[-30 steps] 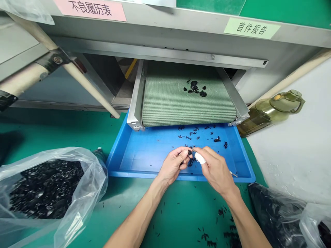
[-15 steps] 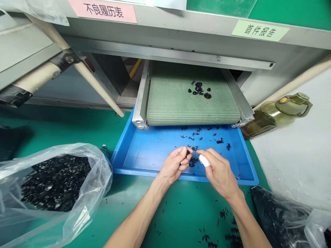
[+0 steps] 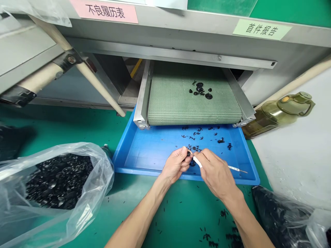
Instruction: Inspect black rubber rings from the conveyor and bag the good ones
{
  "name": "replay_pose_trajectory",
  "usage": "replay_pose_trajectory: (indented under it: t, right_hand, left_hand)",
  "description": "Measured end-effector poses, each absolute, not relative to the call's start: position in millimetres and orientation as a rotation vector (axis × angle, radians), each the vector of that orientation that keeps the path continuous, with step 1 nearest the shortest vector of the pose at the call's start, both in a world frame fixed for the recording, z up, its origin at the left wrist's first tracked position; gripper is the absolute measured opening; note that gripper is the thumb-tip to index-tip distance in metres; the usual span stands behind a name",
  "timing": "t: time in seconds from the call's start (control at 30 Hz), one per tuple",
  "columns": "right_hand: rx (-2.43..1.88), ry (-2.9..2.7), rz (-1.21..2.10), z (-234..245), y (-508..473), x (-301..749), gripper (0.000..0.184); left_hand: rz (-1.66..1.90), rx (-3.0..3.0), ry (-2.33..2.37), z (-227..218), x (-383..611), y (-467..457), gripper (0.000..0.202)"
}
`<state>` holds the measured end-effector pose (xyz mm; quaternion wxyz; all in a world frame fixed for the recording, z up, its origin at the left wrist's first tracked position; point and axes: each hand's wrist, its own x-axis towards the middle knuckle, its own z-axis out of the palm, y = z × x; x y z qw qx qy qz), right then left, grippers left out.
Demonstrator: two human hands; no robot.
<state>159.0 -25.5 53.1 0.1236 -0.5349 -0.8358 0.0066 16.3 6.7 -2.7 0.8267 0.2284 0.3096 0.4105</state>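
Observation:
My left hand (image 3: 176,164) pinches a small black plastic part (image 3: 189,153) between thumb and forefinger, over the front of the blue tray (image 3: 144,155). My right hand (image 3: 216,174) is closed on a thin white-handled tool (image 3: 234,168); its front end meets the black part and its pointed tail sticks out to the right. Loose black scraps (image 3: 200,132) lie in the tray just beyond my fingers.
A green conveyor belt (image 3: 176,106) carrying a few black round parts (image 3: 201,90) ends above the tray. Clear bags of black parts sit at the left (image 3: 57,182) and the lower right (image 3: 284,220). An olive water bottle (image 3: 278,113) lies to the right. Black scraps (image 3: 209,237) litter the green table.
The hands have drawn together on the black part. My right hand turned, so the tool's tail now shows to the right. The belt's parts crept slightly forward.

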Motion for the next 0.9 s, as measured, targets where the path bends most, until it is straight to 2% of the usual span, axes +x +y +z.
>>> replay_pose_trajectory:
  t: [0.2, 0.47, 0.73, 0.9]
  right_hand:
    - [-1.557, -2.456, -0.018, 61.8, -25.3, 158.2, 0.028]
    - [-1.554, -2.592, 0.087, 74.4, -18.5, 162.4, 0.025]
    - [-1.445, -2.590, 0.249, 69.8, -15.9, 172.7, 0.028]
    - [-1.446, -2.654, 0.180, 73.6, -15.0, 174.7, 0.028]
  left_hand:
    - [0.853, 0.547, 0.621, -4.0, 15.1, 4.7, 0.042]
    - [0.760, 0.641, 0.660, -3.6, 15.0, 3.5, 0.051]
    - [0.705, 0.687, 0.637, -0.8, 13.8, 3.0, 0.051]
    - [0.704, 0.710, 0.659, -2.6, 14.2, 2.2, 0.050]
